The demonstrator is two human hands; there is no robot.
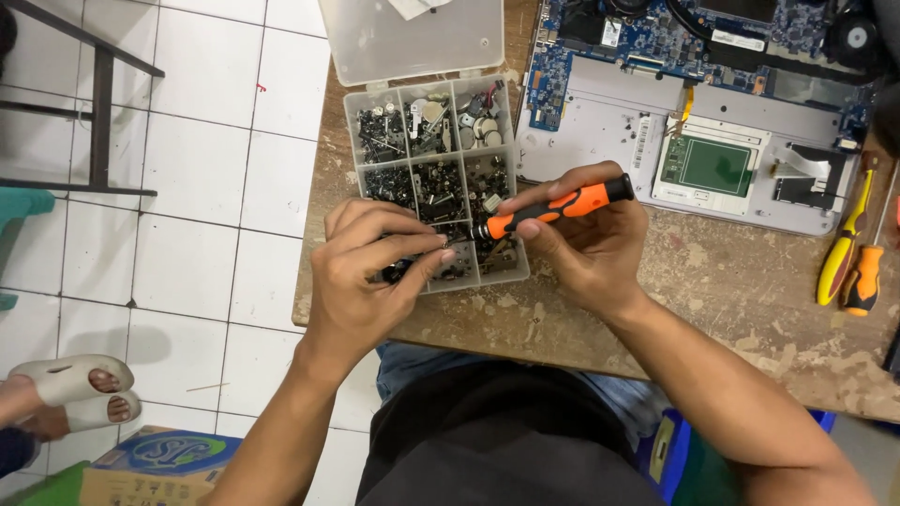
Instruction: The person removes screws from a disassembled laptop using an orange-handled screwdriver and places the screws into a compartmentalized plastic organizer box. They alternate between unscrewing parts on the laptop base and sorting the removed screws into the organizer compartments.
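Orange-and-black screwdriver (553, 208), clear plastic parts box (433, 178), blue circuit board (675, 42), white floor tiles (216, 187).

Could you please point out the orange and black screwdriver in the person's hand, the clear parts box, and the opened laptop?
Screwdriver (553, 206), head view, on its orange and black handle.
Parts box (353, 141), head view, on its left wall.
Laptop (600, 103), head view, on its bare grey panel.

Even, soft daylight fills the view, bright on the white floor tiles (197, 187) left of the fingers. Shadows are faint, pooling just under the hands. The clear lid (412, 37) above the fingers shows mild glare. Focus is sharp at the fingertips; edges bend slightly.
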